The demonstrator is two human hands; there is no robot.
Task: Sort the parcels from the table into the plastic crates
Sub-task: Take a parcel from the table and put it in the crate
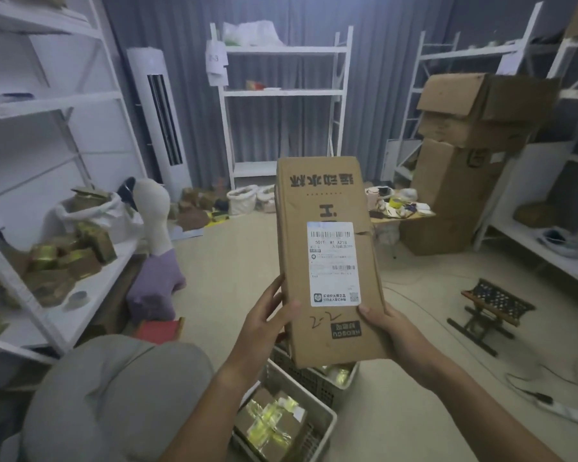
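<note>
In a storeroom with white shelves (281,93), your left hand (267,320) and right hand (386,323) grip a cardboard parcel (327,258); handwritten "2-2", label (332,263) reading "M1 A218".

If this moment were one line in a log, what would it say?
left hand: grips cardboard parcel | right hand: grips same parcel | parcel: held upright, label facing camera | crates: below, holding taped parcels
</note>
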